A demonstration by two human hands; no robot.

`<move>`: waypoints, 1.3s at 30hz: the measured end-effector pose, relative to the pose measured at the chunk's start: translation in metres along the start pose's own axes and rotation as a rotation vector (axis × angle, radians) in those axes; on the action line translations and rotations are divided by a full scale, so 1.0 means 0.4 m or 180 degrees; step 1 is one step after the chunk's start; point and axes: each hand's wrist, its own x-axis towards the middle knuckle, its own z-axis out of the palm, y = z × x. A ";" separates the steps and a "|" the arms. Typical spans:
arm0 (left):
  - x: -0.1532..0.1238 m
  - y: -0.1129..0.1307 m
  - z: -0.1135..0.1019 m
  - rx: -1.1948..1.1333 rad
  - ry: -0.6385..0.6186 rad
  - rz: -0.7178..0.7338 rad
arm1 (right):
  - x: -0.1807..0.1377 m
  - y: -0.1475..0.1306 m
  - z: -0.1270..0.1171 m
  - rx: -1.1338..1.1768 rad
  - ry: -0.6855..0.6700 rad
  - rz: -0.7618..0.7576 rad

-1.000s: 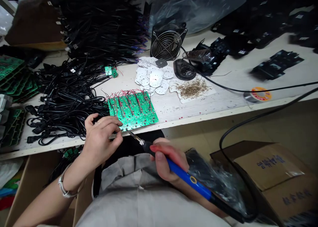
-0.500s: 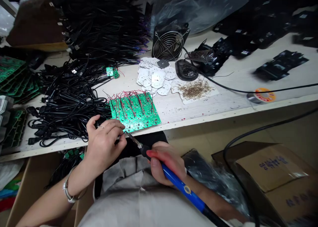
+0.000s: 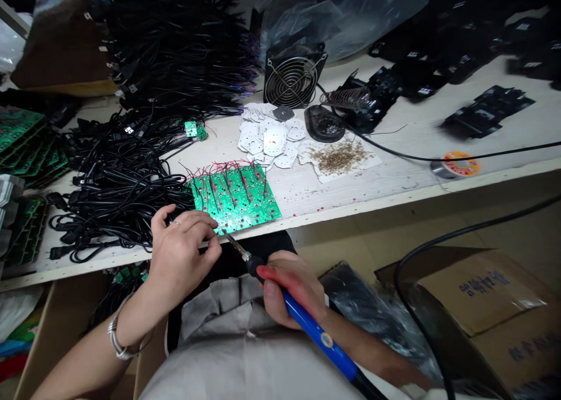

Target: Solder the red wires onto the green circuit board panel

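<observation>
My right hand (image 3: 291,289) is closed around a blue soldering iron (image 3: 313,327). The iron slants up to the left, its tip at the near edge of a green circuit board panel (image 3: 239,198). Rows of red and black wires stand along the panel's far side. My left hand (image 3: 184,245) is at the panel's near left corner, thumb and fingertips drawn together in a pinch. Whatever lies between those fingertips is too small and hidden to make out. Left of the panel, black cables (image 3: 127,190) with plugs lie in a heap.
A metal-grilled fan (image 3: 293,76) stands behind a pile of white plates (image 3: 274,137). An iron stand with a coil (image 3: 346,98) and a solder spool (image 3: 458,164) are to the right. Green boards (image 3: 26,137) are stacked left. Cardboard boxes (image 3: 486,289) sit below, right of the bench.
The iron's tip has shifted slightly right along the panel's near edge. My left hand keeps nearly the same place and pinch. The whole view has moved a little.
</observation>
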 end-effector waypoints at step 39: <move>0.012 0.008 -0.005 0.0193 -0.0150 -0.0043 | -0.007 0.009 -0.011 -0.0015 0.0232 0.0166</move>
